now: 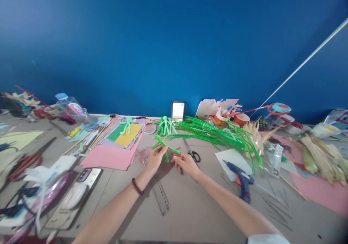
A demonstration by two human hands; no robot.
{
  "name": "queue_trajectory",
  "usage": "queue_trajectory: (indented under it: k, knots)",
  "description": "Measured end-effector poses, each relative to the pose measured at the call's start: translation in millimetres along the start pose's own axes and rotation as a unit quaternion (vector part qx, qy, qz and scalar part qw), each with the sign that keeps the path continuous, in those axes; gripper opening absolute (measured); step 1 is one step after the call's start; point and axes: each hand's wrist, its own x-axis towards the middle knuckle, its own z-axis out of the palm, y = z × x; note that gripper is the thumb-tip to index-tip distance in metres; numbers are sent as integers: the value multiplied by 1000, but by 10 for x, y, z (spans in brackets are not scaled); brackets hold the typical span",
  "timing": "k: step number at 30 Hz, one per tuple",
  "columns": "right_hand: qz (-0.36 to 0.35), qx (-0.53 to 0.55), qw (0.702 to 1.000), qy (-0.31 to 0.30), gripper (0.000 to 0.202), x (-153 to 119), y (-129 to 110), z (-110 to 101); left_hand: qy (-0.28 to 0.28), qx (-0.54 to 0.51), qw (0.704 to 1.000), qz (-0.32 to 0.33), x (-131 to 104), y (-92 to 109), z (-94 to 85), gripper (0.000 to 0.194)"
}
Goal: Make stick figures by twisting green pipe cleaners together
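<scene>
A bright green pipe-cleaner figure (161, 141) is held up over the middle of the table, its body pinched in the fingers of my left hand (158, 156). One of its limbs stretches right to my right hand (185, 163), whose curled fingers close at the limb's end. Just behind stand finished-looking green figures (165, 125) close together. A pair of scissors (192, 151) with black handles lies beyond my right hand. Beneath my left wrist is a metal ruler (161, 195).
A heap of green pipe cleaners (206, 129) spreads along the back right. A blue glue gun (242, 181) rests by my right forearm. Pink paper sheets (108, 157), another green figure (127, 124), a phone (73, 200) and a plastic bottle (73, 108) are on the left.
</scene>
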Motion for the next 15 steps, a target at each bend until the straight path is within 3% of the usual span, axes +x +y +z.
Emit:
queue_trajectory:
  k: [5, 15]
  knots:
    - [-8, 70, 998, 0, 51, 8, -85, -37, -33, 18, 999, -35, 39, 81, -48, 27]
    - [-4, -16, 1000, 20, 46, 17, 8, 32, -50, 63, 997, 5, -2, 78, -5, 30]
